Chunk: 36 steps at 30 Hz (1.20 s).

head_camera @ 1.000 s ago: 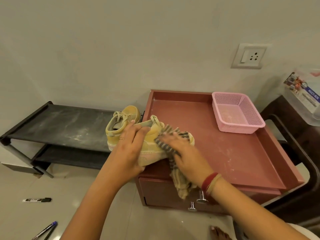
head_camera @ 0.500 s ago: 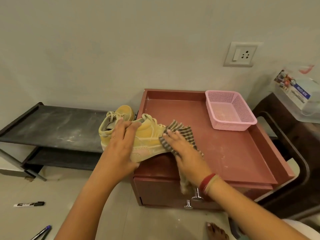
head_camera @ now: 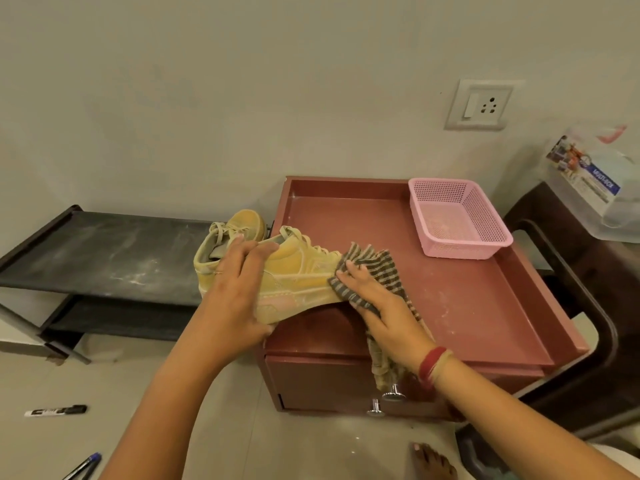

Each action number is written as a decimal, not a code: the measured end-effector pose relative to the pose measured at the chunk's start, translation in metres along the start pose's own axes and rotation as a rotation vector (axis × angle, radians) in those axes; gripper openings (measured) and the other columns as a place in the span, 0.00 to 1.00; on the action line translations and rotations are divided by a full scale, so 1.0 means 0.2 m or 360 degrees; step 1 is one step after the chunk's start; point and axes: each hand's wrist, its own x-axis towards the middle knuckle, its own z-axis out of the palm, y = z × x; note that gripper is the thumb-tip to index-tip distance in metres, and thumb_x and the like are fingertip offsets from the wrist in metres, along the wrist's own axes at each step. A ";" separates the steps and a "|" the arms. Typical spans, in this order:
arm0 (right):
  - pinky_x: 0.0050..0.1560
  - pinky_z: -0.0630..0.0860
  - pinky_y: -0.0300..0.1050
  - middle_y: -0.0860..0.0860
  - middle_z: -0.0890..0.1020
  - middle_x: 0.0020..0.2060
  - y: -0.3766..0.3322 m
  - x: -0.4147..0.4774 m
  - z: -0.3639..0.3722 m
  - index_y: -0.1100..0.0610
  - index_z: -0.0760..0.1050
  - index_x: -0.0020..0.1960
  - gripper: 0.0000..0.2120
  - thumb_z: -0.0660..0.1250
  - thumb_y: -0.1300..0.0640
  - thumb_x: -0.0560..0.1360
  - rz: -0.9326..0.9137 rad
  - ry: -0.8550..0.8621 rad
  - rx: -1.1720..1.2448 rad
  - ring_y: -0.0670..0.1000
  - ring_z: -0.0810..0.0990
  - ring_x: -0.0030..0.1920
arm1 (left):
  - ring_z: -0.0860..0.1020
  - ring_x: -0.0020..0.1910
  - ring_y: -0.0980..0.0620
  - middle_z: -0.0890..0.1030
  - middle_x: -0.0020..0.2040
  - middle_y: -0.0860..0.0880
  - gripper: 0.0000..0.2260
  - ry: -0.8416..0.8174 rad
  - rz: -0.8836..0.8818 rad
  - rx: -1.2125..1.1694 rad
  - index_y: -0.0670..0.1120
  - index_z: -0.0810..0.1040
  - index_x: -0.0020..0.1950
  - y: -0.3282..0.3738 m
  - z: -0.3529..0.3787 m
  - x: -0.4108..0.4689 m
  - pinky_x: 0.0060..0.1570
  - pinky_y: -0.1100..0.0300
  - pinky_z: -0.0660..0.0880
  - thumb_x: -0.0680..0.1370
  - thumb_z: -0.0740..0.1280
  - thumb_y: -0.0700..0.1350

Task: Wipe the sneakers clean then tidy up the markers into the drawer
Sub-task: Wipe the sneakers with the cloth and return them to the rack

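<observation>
Black shoe rack (head_camera: 104,251): two-tier, against the wall at left; top shelf streaked with pale dust.

Red-brown cabinet (head_camera: 485,306): just right of the rack, raised lip round its top, light dust smears on the surface. Drawer front (head_camera: 329,379) below looks closed; two metal knobs (head_camera: 393,394) at its lower middle.

Clear plastic box (head_camera: 595,195): on dark furniture at far right, printed label on its side.

Pink basket (head_camera: 457,220): perforated plastic, in the back right corner of the cabinet top.

Near sneaker (head_camera: 301,271): mustard-yellow, suede-like upper, pale laces, cream sole. Tilted on its side over the cabinet's left front corner, heel hanging past the edge, toe pointing right. Whitish dust film on the side panel and sole edge.

Far sneaker (head_camera: 244,220): same colour, behind the first at the right end of the rack's top shelf, mostly hidden.

Cloth (head_camera: 384,265): grey-and-beige check, bunched over the near sneaker's toe, its tail hanging down the cabinet front to the knobs.

Left hand (head_camera: 235,299): grips the near sneaker at the heel, fingers over the collar, thumb under the sole.

Right hand (head_camera: 381,313): fingers spread fairly flat, pressing the cloth against the toe. Red and beige bands on the wrist.

Marker (head_camera: 55,410): black and white, lying on the floor at lower left, well apart from the cabinet.

Blue pen (head_camera: 83,465): on the floor at the bottom edge, partly cut off.
</observation>
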 end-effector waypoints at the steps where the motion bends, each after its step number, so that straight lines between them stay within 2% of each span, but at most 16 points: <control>1: 0.71 0.50 0.29 0.38 0.61 0.71 0.02 0.00 0.00 0.41 0.62 0.69 0.30 0.57 0.70 0.77 0.0029 0.0024 0.0038 0.35 0.53 0.72 | 0.47 0.71 0.59 0.57 0.67 0.56 0.44 -0.0002 -0.0008 -0.0013 0.51 0.60 0.72 0.00 0.00 0.00 0.62 0.54 0.61 0.61 0.79 0.40; 4: 0.72 0.53 0.33 0.41 0.62 0.70 0.06 0.05 -0.03 0.44 0.61 0.70 0.28 0.58 0.69 0.77 0.0258 0.0264 0.0116 0.43 0.58 0.73 | 0.47 0.71 0.58 0.58 0.67 0.55 0.45 -0.0006 -0.0013 -0.0015 0.51 0.60 0.72 0.00 0.00 0.00 0.64 0.52 0.62 0.61 0.79 0.40; 8: 0.71 0.49 0.29 0.38 0.59 0.72 0.02 -0.02 0.02 0.44 0.61 0.71 0.30 0.57 0.70 0.77 0.0078 0.0047 0.0056 0.35 0.51 0.73 | 0.48 0.71 0.57 0.58 0.67 0.55 0.44 0.0002 0.0000 -0.0028 0.50 0.61 0.71 0.01 0.00 0.00 0.64 0.49 0.63 0.61 0.80 0.40; 12: 0.70 0.53 0.30 0.44 0.62 0.71 0.07 0.01 -0.02 0.45 0.60 0.70 0.27 0.59 0.68 0.77 0.0331 0.0254 0.0136 0.44 0.59 0.73 | 0.48 0.72 0.58 0.58 0.67 0.56 0.42 0.0019 0.0029 -0.0038 0.51 0.62 0.70 0.02 0.00 0.00 0.64 0.48 0.62 0.61 0.80 0.41; 16: 0.71 0.51 0.32 0.40 0.59 0.71 0.05 -0.04 0.02 0.49 0.61 0.73 0.26 0.57 0.67 0.78 0.0178 0.0049 0.0024 0.39 0.54 0.73 | 0.47 0.72 0.58 0.58 0.68 0.56 0.42 -0.0007 0.0003 -0.0070 0.50 0.62 0.71 0.01 -0.01 0.01 0.66 0.44 0.61 0.61 0.79 0.42; 20: 0.66 0.58 0.30 0.48 0.69 0.69 0.13 0.04 -0.06 0.52 0.64 0.71 0.22 0.60 0.63 0.79 0.0448 0.0181 0.0158 0.47 0.65 0.71 | 0.47 0.73 0.56 0.58 0.68 0.56 0.42 -0.0022 0.0009 -0.0105 0.52 0.61 0.70 0.00 0.00 0.02 0.67 0.43 0.62 0.61 0.79 0.40; 22: 0.61 0.61 0.24 0.47 0.72 0.65 0.10 0.08 -0.11 0.55 0.67 0.70 0.20 0.59 0.63 0.79 0.0470 0.0260 0.0317 0.45 0.68 0.67 | 0.47 0.74 0.56 0.58 0.68 0.56 0.44 -0.0038 0.0023 -0.0076 0.53 0.60 0.71 -0.01 -0.01 0.02 0.67 0.43 0.62 0.61 0.79 0.41; 23: 0.59 0.63 0.22 0.46 0.73 0.63 0.08 0.10 -0.14 0.56 0.68 0.69 0.19 0.59 0.64 0.79 0.0465 0.0388 0.0388 0.44 0.70 0.65 | 0.47 0.74 0.55 0.58 0.68 0.55 0.45 -0.0050 0.0043 -0.0038 0.54 0.59 0.71 -0.02 -0.01 0.01 0.67 0.43 0.62 0.60 0.80 0.41; 25: 0.60 0.66 0.29 0.44 0.74 0.59 0.08 0.14 -0.21 0.55 0.70 0.68 0.18 0.59 0.63 0.79 0.0435 0.0603 0.0261 0.44 0.72 0.62 | 0.47 0.74 0.55 0.57 0.68 0.55 0.50 -0.0080 0.0071 0.0047 0.56 0.57 0.71 -0.02 0.00 0.01 0.67 0.45 0.60 0.57 0.82 0.43; 27: 0.63 0.64 0.34 0.45 0.74 0.61 0.06 0.16 -0.22 0.53 0.70 0.68 0.18 0.59 0.62 0.79 0.0406 0.0520 0.0096 0.43 0.70 0.63 | 0.45 0.74 0.56 0.56 0.69 0.56 0.52 -0.0078 0.0074 0.0085 0.56 0.56 0.73 0.00 0.01 0.01 0.68 0.48 0.56 0.56 0.82 0.48; 29: 0.62 0.63 0.28 0.45 0.74 0.61 0.00 0.14 -0.14 0.55 0.71 0.67 0.17 0.60 0.63 0.79 0.0295 0.0286 0.0115 0.42 0.70 0.64 | 0.48 0.75 0.51 0.58 0.70 0.54 0.48 0.0000 0.0145 0.0095 0.51 0.60 0.73 0.03 0.03 0.00 0.68 0.48 0.54 0.58 0.81 0.52; 31: 0.62 0.61 0.23 0.42 0.73 0.60 -0.09 0.10 -0.04 0.56 0.72 0.67 0.17 0.60 0.64 0.78 0.0116 0.0158 0.0103 0.41 0.69 0.63 | 0.54 0.74 0.46 0.63 0.67 0.50 0.38 0.0065 0.0236 0.0095 0.47 0.67 0.67 0.04 0.05 0.00 0.68 0.49 0.56 0.61 0.80 0.50; 34: 0.68 0.61 0.32 0.44 0.73 0.64 -0.08 0.07 -0.02 0.55 0.70 0.68 0.20 0.60 0.65 0.77 -0.0008 0.0086 0.0020 0.41 0.68 0.66 | 0.58 0.72 0.49 0.68 0.61 0.51 0.27 0.0044 0.0282 0.0092 0.47 0.71 0.56 0.02 0.06 0.00 0.67 0.52 0.58 0.63 0.79 0.46; 36: 0.72 0.59 0.41 0.47 0.69 0.69 0.01 0.08 -0.06 0.53 0.68 0.70 0.23 0.58 0.67 0.76 0.0114 -0.0010 -0.0221 0.45 0.64 0.71 | 0.58 0.72 0.53 0.69 0.57 0.54 0.23 0.0020 0.0288 0.0080 0.50 0.69 0.52 0.00 0.06 0.00 0.67 0.55 0.58 0.64 0.79 0.42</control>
